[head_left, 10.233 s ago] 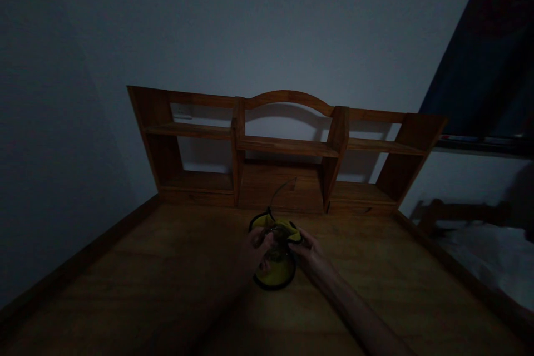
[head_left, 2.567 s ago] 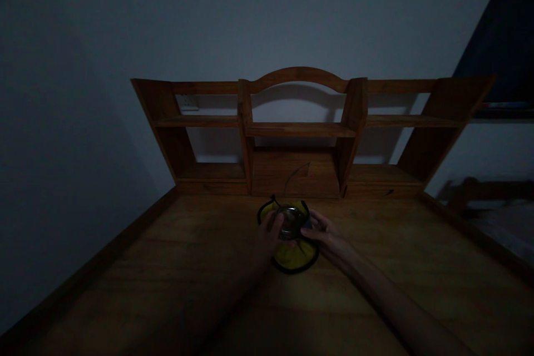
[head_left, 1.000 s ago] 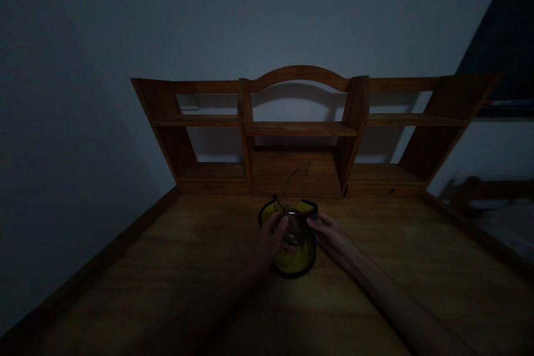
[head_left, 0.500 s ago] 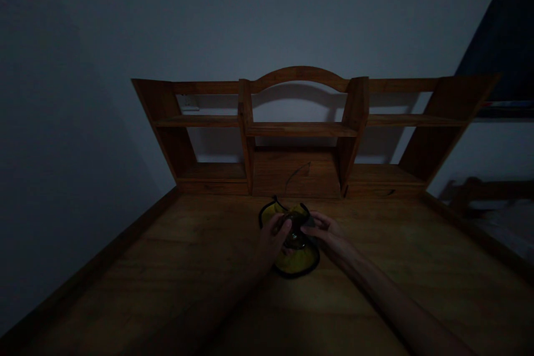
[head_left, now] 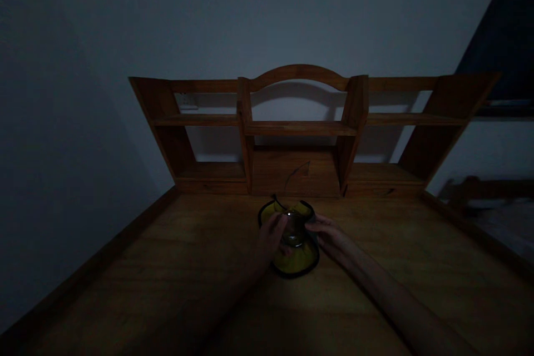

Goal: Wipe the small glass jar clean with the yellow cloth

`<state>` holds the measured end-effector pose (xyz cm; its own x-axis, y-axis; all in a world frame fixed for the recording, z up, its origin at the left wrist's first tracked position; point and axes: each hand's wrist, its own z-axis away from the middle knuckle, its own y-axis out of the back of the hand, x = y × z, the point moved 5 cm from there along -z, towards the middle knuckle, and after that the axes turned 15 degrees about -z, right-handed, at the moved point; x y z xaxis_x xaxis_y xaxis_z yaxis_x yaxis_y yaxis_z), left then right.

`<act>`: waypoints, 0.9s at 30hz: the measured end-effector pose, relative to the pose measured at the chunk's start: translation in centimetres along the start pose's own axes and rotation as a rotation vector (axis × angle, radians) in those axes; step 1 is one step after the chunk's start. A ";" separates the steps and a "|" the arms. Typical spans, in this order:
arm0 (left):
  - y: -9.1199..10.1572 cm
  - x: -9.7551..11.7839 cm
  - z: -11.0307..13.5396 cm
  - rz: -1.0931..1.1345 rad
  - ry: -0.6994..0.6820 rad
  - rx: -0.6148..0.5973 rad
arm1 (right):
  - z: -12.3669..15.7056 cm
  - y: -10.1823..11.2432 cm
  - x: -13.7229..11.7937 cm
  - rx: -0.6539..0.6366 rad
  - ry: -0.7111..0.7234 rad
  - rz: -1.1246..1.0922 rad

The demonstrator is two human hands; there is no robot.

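On the wooden desk lies a yellow cloth (head_left: 295, 261) with black edging, its borders curling up at the back. A dark, shiny, see-through round object (head_left: 295, 231), glass-like and perhaps a small bowl, rests on it; the dim light hides its exact kind. My left hand (head_left: 272, 235) is closed against the left side of the round object, fingertips on its upper rim. At the right, my right hand (head_left: 329, 232) pinches the raised edge of the cloth beside the object, thumb toward it; part of the grip is hidden.
A wooden shelf unit (head_left: 298, 129) stands along the back of the desk (head_left: 187, 267) against a pale wall. Low raised wooden edges run down both desk sides. A wall socket (head_left: 188, 102) shows behind the left shelf, and a dark panel (head_left: 504, 39) is at upper right.
My right hand has shifted slightly right, and its thumb has drawn back from the round object. My left fingers lie flatter along its rim. More of the object shows, with a bright glint.
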<state>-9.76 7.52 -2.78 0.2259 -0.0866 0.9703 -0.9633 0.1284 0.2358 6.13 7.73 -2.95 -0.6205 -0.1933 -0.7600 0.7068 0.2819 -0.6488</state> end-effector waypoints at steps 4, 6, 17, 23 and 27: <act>0.0 0.1 0.0 0.017 -0.013 0.006 | -0.1 0.2 0.1 -0.004 0.004 -0.017; 0.0 -0.1 -0.2 0.036 -0.017 0.008 | -0.1 0.3 0.1 0.001 0.007 -0.025; 0.4 0.6 0.2 0.029 0.002 0.033 | -0.1 0.6 0.1 0.016 -0.001 -0.094; 0.4 0.8 0.2 0.024 -0.014 0.042 | -0.3 0.8 0.3 0.070 0.030 -0.112; 0.4 0.6 0.1 0.011 -0.027 0.044 | -0.5 1.1 0.5 0.084 0.039 -0.128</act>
<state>-10.01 7.38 -2.07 0.2119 -0.1123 0.9708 -0.9713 0.0857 0.2219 6.43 8.41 -3.97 -0.7192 -0.1855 -0.6696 0.6459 0.1768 -0.7427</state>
